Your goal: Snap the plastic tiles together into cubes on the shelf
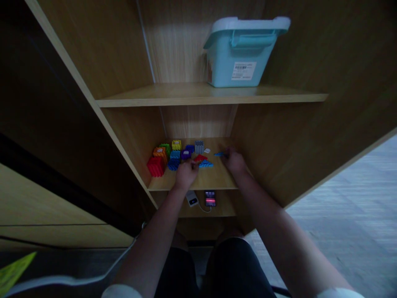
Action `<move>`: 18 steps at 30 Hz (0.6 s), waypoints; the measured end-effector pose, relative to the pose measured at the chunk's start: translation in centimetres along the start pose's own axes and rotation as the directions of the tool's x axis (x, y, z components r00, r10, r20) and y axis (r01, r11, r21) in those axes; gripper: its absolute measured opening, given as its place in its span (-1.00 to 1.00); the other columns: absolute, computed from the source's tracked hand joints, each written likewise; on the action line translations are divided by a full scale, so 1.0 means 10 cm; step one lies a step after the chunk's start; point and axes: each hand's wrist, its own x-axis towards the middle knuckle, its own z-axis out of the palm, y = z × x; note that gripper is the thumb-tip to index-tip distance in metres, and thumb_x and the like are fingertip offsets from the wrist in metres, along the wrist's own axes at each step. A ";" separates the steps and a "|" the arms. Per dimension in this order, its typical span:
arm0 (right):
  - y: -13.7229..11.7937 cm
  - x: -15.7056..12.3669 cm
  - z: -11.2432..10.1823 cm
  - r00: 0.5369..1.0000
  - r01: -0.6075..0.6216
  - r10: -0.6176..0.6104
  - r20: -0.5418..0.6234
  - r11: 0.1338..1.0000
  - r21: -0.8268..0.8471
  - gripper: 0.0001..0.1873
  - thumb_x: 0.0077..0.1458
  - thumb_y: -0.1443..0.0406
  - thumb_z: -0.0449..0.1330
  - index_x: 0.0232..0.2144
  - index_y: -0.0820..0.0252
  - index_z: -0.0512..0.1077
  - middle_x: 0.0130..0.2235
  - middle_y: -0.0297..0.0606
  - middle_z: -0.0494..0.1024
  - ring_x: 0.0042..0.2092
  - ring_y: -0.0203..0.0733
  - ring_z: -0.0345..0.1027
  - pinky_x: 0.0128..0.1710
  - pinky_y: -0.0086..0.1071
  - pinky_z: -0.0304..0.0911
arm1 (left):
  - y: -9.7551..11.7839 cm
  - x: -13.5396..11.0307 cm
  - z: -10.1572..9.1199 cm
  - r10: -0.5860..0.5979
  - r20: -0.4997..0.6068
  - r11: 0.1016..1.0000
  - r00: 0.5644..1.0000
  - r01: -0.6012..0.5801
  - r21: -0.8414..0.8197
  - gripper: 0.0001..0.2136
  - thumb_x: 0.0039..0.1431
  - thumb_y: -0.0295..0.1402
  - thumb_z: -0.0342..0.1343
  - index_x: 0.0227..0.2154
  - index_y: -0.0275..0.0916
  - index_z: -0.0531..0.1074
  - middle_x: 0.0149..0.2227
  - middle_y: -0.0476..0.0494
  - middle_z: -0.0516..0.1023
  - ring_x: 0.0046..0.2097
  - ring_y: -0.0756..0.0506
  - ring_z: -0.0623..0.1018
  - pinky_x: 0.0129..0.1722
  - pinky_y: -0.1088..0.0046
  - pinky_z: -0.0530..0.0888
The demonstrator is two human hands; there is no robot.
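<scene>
Left hand [186,174]: its fingers are curled, with the tips right by the red piece. It is too dim to tell if it grips anything.
Right hand [235,162]: its fingers are pinched on one end of the thin blue piece.
Thin blue piece [218,154]: small and flat, it pokes out to the left of the right hand.
Red piece [200,157]: bumpy plastic, just past the left hand's fingertips.
Flat blue piece [206,164]: has studs on top and lies between the two hands.
Block pile [169,155]: chunky ridged blocks in red, orange, green, yellow, blue, purple and grey, to the left of and behind the left hand.
Shelf [214,179]: smooth light wood under both hands.
Box [242,54]: pale blue plastic with a lid, high above the hands.
Phone [210,198]: dark with a glowing screen, one board below the hands.
</scene>
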 end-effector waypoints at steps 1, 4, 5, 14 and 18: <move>-0.02 -0.01 -0.01 1.000 0.020 -0.019 -0.018 0.998 0.052 -0.67 0.18 0.24 0.30 0.00 0.13 0.47 -0.09 -0.06 0.70 -0.15 0.02 0.60 -0.12 -0.21 0.44 | 0.00 0.00 0.00 0.002 -0.003 1.000 1.000 -0.002 -0.001 -0.78 0.39 -0.40 0.07 -0.10 -0.22 0.62 -0.12 -0.20 0.74 -0.07 -0.12 0.70 -0.02 0.45 0.51; -0.09 -0.08 -0.02 0.994 0.110 -0.106 -0.027 0.955 0.275 -0.63 0.14 0.15 0.33 -0.03 0.08 0.42 -0.10 -0.16 0.70 -0.16 -0.06 0.59 -0.11 -0.23 0.44 | -0.01 0.00 0.01 0.005 -0.005 1.000 1.000 -0.005 -0.006 -0.80 0.38 -0.42 0.08 -0.12 -0.22 0.62 -0.13 -0.19 0.74 -0.08 -0.12 0.70 -0.04 0.45 0.51; -0.12 -0.11 -0.02 0.989 0.140 -0.145 -0.012 0.927 0.349 -0.61 0.14 0.13 0.34 -0.03 0.07 0.40 -0.11 -0.19 0.70 -0.18 -0.09 0.58 -0.12 -0.25 0.44 | -0.01 0.01 0.01 0.006 0.001 1.000 1.000 -0.006 -0.011 -0.81 0.37 -0.42 0.09 -0.13 -0.22 0.62 -0.14 -0.18 0.74 -0.08 -0.12 0.70 -0.04 0.45 0.51; -0.23 -0.24 0.09 0.941 0.234 -0.328 0.082 0.808 0.541 -0.61 0.12 0.11 0.39 -0.08 0.00 0.36 -0.15 -0.29 0.70 -0.28 -0.16 0.53 -0.22 -0.29 0.41 | -0.06 0.05 0.06 0.002 0.049 0.998 0.999 0.001 -0.058 -0.81 0.29 -0.42 0.21 -0.07 -0.23 0.61 -0.16 -0.16 0.75 -0.12 -0.11 0.70 -0.08 0.46 0.52; -0.20 -0.22 0.14 0.922 0.272 -0.377 0.093 0.799 0.536 -0.64 0.13 0.12 0.40 -0.10 -0.01 0.38 -0.15 -0.31 0.70 -0.27 -0.15 0.54 -0.22 -0.27 0.41 | -0.09 0.07 0.09 0.029 0.056 0.998 0.998 -0.026 -0.056 -0.81 0.28 -0.38 0.22 -0.08 -0.22 0.63 -0.15 -0.16 0.75 -0.12 -0.12 0.70 -0.09 0.45 0.53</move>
